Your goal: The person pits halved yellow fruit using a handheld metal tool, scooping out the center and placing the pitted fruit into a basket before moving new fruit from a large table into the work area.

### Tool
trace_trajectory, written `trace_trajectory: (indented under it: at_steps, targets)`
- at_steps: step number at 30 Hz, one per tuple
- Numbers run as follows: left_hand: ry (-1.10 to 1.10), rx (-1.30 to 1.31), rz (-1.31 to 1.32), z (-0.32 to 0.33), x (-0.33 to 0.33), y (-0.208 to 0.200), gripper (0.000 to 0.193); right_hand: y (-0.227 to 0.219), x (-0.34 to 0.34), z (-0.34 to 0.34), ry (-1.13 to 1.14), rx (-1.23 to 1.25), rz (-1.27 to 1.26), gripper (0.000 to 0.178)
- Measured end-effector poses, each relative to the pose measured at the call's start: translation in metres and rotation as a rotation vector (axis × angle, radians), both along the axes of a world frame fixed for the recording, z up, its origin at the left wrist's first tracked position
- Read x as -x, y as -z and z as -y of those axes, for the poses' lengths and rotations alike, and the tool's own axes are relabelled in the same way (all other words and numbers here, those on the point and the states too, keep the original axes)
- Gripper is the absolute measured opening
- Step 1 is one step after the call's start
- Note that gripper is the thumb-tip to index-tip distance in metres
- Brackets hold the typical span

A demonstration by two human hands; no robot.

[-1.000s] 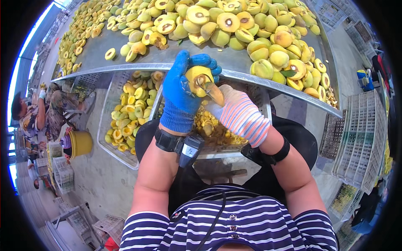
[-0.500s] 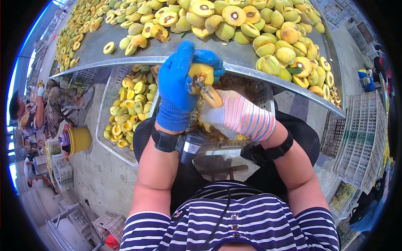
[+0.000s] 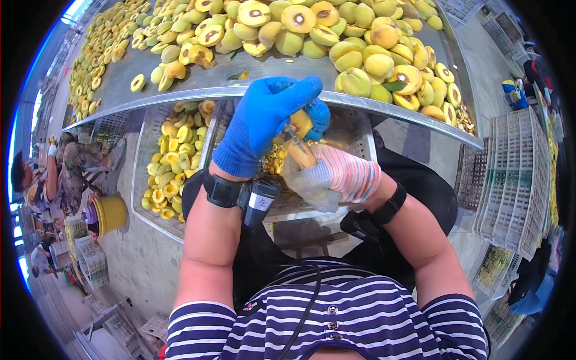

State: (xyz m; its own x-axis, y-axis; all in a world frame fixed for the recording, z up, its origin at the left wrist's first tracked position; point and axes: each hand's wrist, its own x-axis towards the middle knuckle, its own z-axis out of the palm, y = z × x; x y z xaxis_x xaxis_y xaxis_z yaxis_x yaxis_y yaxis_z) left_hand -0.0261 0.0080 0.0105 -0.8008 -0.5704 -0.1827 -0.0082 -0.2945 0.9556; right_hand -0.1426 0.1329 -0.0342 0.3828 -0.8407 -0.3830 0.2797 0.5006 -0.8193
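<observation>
My left hand (image 3: 258,123), in a blue coated glove, is closed round a yellow peach half (image 3: 301,123) in front of the table edge. My right hand (image 3: 336,175), in a striped knit glove, grips the wooden handle of a pitting tool (image 3: 301,155). The tool's metal end meets the peach half, though the fingers hide part of the contact. Below both hands is a crate (image 3: 366,131) holding yellow scraps. Many cut peach halves (image 3: 298,19), several with pits showing, lie heaped on the metal table (image 3: 198,78).
Left of my knees, a crate (image 3: 139,174) holds pitted peach halves. Stacked plastic crates (image 3: 513,180) stand at the right. A yellow bucket (image 3: 112,207) sits on the floor at the left, near another seated person (image 3: 45,180).
Both hands have come slightly lower in the picture, with the peach half and tool. My left hand has turned, its thumb side now pointing right. The whole view has shifted a little.
</observation>
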Motion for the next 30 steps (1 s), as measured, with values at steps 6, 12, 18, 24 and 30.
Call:
trace_trajectory:
  at_steps: [6,12,18,24,30]
  targets:
    - [0.064,-0.49,-0.508,-0.013,0.008,0.037,0.051,-0.003,0.007,-0.007,-0.057,0.193,-0.041,0.025]
    - [-0.328,-0.041,-0.364,-0.008,-0.016,0.0,0.042,-0.011,0.026,-0.015,-0.231,0.122,0.005,0.031]
    - [-0.698,0.736,0.448,0.042,-0.094,-0.013,0.034,0.006,0.031,-0.032,-0.243,0.33,-1.323,0.027]
    - [-0.197,1.077,0.385,-0.002,0.079,0.022,0.061,-0.011,0.047,-0.038,-0.273,0.337,-1.406,0.02]
    - [0.019,1.485,0.52,0.019,0.118,0.037,0.058,-0.009,0.055,-0.041,-0.202,0.317,-1.411,0.022]
